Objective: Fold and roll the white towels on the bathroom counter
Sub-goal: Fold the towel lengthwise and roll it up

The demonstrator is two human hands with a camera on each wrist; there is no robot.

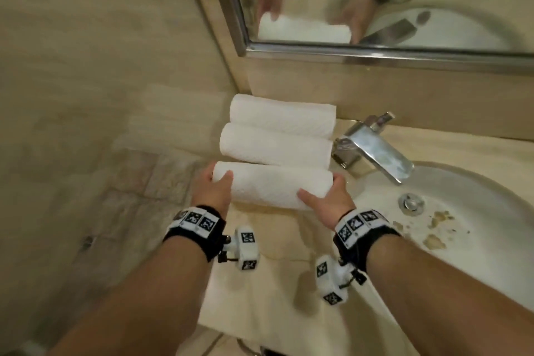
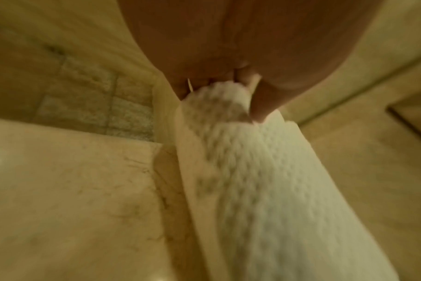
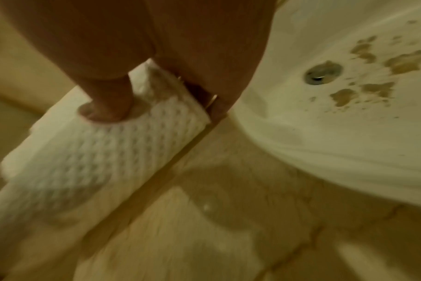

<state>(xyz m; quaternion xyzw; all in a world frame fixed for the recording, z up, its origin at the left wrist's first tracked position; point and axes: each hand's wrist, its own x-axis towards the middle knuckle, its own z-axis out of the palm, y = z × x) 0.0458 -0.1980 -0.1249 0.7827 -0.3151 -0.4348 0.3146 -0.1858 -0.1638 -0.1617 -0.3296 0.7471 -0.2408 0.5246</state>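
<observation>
Both hands are gripping 1 rolled white towel (image 1: pixel 274 185) by its ends, left hand (image 1: pixel 215 191), right hand (image 1: pixel 332 199), just above the surface (image 1: pixel 260 283). 2 rolled towels (image 1: pixel 277 133) are lying behind it, beside the faucet (image 1: pixel 372 144).

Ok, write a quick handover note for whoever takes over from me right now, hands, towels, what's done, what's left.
Left hand grips the left end of the nearest rolled towel; right hand grips its right end.
Two more rolled towels lie side by side behind it, by the wall and left of the faucet.
Done: three towels rolled.
Left: set this roll beside the others, probably; no unrolled towels in view.
</observation>
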